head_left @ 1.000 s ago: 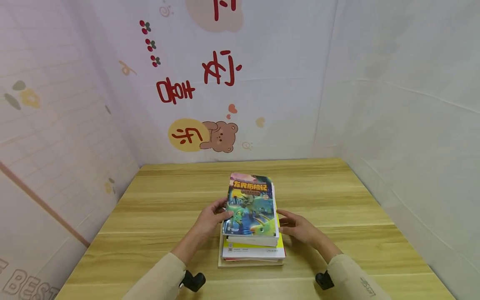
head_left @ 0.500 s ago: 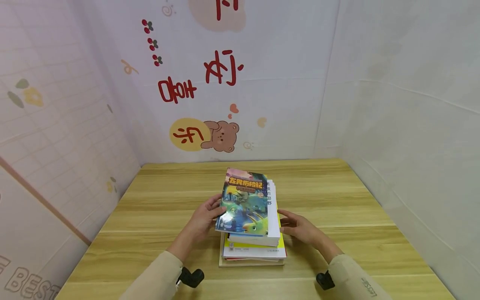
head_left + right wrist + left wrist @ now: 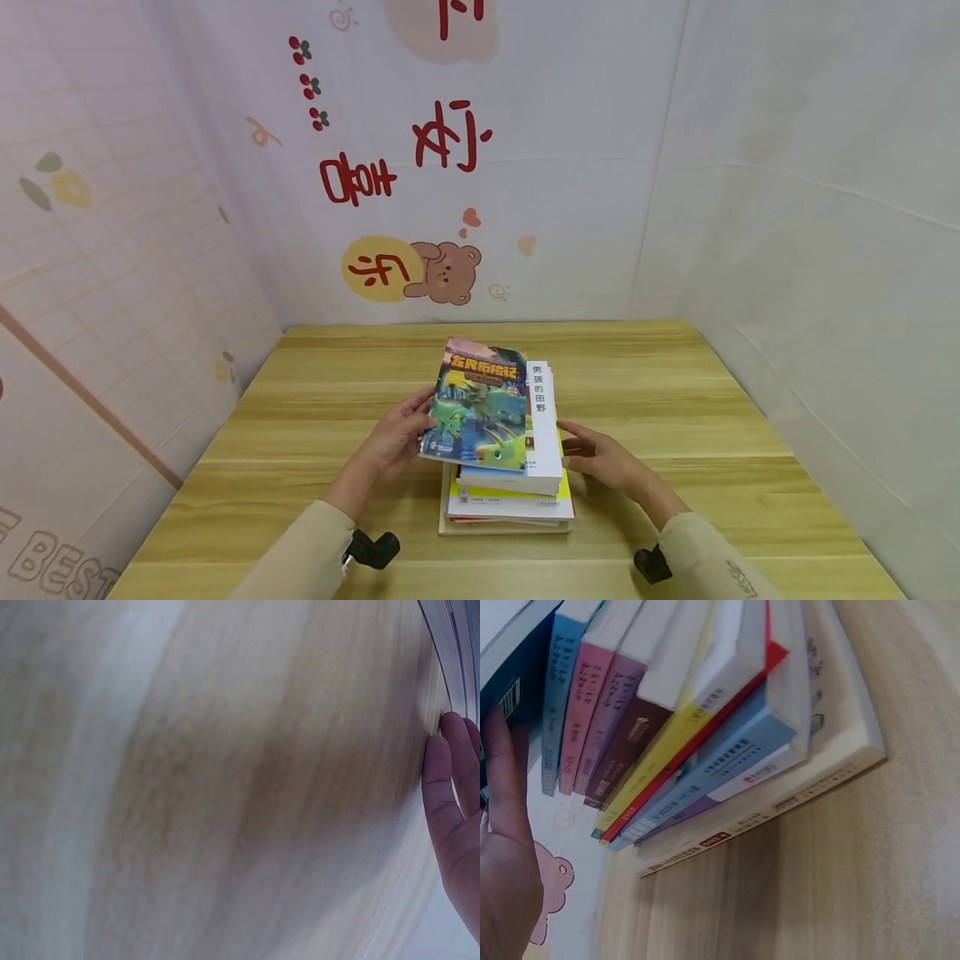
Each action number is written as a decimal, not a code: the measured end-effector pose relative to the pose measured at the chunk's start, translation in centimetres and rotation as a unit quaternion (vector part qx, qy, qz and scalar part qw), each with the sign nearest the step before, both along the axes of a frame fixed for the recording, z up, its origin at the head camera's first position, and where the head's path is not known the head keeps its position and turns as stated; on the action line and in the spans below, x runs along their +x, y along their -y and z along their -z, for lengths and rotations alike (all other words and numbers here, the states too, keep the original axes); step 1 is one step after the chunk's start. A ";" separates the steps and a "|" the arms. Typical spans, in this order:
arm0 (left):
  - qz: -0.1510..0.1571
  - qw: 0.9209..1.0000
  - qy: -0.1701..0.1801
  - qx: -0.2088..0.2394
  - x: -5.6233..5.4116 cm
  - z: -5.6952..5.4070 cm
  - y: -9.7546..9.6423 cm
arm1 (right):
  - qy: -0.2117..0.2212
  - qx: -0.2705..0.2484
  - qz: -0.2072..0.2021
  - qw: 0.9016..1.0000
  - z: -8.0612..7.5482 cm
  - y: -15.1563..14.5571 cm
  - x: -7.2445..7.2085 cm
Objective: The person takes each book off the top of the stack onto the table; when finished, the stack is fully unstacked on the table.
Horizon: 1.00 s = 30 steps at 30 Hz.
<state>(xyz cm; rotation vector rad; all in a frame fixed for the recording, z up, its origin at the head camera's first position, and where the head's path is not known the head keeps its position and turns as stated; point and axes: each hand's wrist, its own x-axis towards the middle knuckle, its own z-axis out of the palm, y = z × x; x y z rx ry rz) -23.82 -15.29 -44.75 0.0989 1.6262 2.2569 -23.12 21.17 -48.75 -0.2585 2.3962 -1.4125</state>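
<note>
While left fingers [image 3: 506, 787] hold a book [image 3: 480, 408] (colourful), a stack [image 3: 546, 442] lies below.

Yellowish wood-grain tabletop [image 3: 675, 408], stack of books [image 3: 547, 446] on it, cream book [image 3: 841, 731] lowest, lying flat.

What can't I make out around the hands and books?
Head: fingers of the left hand, partly hidden by the top book.
Head: lower covers in the stack, mostly hidden by books above.
Left wrist: small spine print, too blurred to read.
Right wrist: most of the stack, cut off by the right edge.
</note>
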 end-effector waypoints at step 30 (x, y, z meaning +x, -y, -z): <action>-0.118 0.992 -0.020 0.046 -5.6 -1.9 8.8 | -0.010 -0.020 -0.015 1.000 -0.3 0.1 0.4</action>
